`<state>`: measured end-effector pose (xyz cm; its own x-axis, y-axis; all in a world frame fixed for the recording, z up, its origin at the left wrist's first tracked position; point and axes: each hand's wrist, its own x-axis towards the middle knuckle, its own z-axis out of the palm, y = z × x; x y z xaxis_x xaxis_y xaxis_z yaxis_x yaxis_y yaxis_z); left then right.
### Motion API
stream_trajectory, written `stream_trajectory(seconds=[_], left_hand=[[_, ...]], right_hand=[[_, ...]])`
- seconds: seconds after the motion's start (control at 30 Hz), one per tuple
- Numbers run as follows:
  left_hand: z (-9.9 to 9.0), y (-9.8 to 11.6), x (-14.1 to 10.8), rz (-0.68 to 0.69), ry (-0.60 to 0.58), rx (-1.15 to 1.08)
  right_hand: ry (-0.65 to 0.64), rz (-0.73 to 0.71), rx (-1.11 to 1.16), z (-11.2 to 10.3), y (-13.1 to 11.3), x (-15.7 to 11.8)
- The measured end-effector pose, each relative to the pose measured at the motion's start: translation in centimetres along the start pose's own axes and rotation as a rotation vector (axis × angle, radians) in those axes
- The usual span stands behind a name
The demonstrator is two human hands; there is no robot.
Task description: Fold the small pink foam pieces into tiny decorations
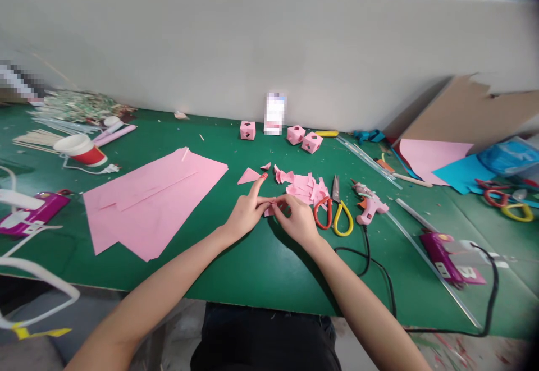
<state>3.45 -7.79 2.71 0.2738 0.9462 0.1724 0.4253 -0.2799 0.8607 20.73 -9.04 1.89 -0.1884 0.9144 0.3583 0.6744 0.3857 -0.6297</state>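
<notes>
My left hand (245, 213) and my right hand (296, 218) meet over the green table, fingertips pinched on a small pink paper piece (269, 210) mostly hidden by the fingers. The left index finger points up and away. Just beyond the hands lie a pink paper triangle (248, 176) and a pile of small pink paper pieces (304, 187). Scissors (336, 191) with one red and one yellow handle rest right of my right hand, and a pink glue gun (370, 204) lies farther right.
Large pink sheets (155, 202) cover the left. Pink paper cubes (247, 130) and a phone-like upright item (274, 114) stand at the back. A paper cup (82, 149) is far left. Purple power strips (446, 259), a black cable (391, 287) and clear sticks lie right.
</notes>
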Motion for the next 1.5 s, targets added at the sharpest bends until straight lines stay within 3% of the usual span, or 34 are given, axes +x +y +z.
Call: stream_trajectory(seconds=[0.2,0.63,0.97,1.5], left_hand=[[0.01,-0.03,-0.03,0.027,-0.021,0.034],[0.11,-0.11,0.15,0.099,0.099,0.044],[-0.06,0.18,0.07,0.068,0.013,0.108],[0.48,0.65,-0.29,0.115,-0.001,0.231]], right_hand=[[-0.036,0.002,-0.005,-0.01,-0.05,0.00],[0.035,0.048,0.042,-0.10,-0.08,0.05],[0.014,-0.012,-0.024,-0.06,0.04,0.03],[0.072,-0.033,-0.129,0.06,-0.41,0.04]])
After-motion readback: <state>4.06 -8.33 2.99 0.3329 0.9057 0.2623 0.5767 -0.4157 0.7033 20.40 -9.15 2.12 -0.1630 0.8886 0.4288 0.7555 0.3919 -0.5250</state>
